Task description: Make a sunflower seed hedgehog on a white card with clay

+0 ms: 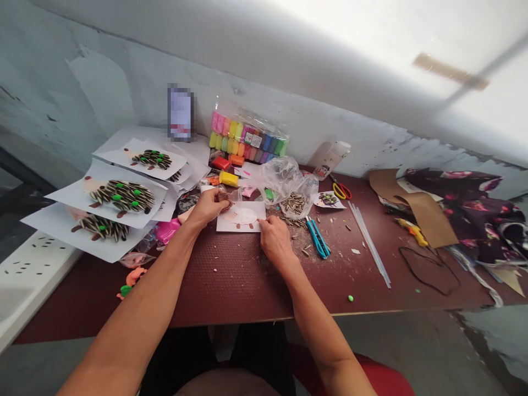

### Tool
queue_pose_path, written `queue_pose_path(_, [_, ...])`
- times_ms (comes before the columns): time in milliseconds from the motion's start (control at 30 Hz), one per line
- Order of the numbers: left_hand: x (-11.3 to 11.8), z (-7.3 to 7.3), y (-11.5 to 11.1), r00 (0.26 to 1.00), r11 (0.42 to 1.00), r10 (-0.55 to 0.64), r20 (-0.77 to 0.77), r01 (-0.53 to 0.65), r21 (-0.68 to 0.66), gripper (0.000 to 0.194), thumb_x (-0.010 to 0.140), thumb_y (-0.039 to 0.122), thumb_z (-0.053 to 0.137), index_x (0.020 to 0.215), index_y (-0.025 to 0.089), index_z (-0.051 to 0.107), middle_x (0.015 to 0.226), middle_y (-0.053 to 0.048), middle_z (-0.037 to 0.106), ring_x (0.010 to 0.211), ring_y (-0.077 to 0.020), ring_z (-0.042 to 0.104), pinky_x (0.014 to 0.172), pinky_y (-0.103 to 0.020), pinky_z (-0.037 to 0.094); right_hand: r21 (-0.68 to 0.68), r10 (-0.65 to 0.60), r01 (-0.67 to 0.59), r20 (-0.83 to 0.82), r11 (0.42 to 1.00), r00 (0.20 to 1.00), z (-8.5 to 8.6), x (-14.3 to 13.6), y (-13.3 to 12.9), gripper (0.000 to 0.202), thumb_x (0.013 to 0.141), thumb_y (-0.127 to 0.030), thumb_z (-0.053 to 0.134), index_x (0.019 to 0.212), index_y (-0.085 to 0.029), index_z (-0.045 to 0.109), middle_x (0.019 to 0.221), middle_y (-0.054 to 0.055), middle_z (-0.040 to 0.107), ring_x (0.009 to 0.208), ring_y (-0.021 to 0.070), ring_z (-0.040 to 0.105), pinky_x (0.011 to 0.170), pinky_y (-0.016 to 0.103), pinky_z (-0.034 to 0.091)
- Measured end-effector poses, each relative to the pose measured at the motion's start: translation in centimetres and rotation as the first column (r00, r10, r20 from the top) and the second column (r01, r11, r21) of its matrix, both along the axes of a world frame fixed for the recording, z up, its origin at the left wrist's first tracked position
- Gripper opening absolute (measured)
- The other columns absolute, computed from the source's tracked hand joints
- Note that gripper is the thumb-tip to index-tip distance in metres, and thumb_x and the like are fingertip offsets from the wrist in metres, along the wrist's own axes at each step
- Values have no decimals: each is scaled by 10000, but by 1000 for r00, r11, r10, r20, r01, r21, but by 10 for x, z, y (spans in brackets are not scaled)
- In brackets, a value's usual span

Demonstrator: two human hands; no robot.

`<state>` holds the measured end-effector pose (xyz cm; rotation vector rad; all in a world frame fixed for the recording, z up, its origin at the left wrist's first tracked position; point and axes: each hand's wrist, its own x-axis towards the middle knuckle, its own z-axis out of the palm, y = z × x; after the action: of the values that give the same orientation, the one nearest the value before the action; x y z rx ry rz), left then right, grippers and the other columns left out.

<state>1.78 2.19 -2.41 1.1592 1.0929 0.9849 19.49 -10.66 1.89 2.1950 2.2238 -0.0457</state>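
Note:
A small white sheet of paper point(237, 226) lies flat on the table before me, bearing a pale hedgehog shape with brown feet along its lower side. My left hand point(209, 208) is over the sheet's upper left corner, its fingers pinched on a small brown lump point(225, 199) that looks like modelling clay in clear plastic. At the right edge of the paper, my right hand point(275, 240) is curled, with fingertips gripping that edge. Sunflower seeds point(295, 204) spill from a clear plastic bag point(282, 175) just beyond my right hand.
Hedgehog pictures point(119, 198) made with seeds are stacked at left. Behind are packs of coloured clay point(247, 140), a phone point(180, 114) and a white bottle point(332, 159). A teal utility knife point(317, 237), scissors point(341, 190), glue sticks point(371, 245) and a yellow glue gun point(412, 232) lie right.

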Motion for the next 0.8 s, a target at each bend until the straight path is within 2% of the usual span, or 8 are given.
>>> queue_pose_path(400, [0,0,-1,1000,1000,8,-23,-8,13,183,578,87,655,728,160,581,590,45,591,568,-125,581,584,-230,459,-5,18,-18,32,1000,999,1,-2,-1,329,975,-132,386,1089,-137,694,1097,136,645,1010,235,552,950,328,351])
queue_pose_path(533, [0,0,0,1000,1000,-5,-21,5,6,191,573,87,657,733,161,582,596,43,595,580,-132,590,597,-238,469,1,8,-8,16,1000,1000,2,-1,-1,342,987,-147,371,1147,-162,673,1073,120,652,989,230,556,921,322,357])
queue_pose_path(800, [-1,-3,0,999,1000,-8,-33,9,28,187,576,110,658,738,161,581,600,48,581,562,-122,574,589,-236,454,5,24,-24,51,1000,998,1,-1,-2,339,984,-177,391,1142,-201,691,1096,117,637,982,232,548,885,322,359])
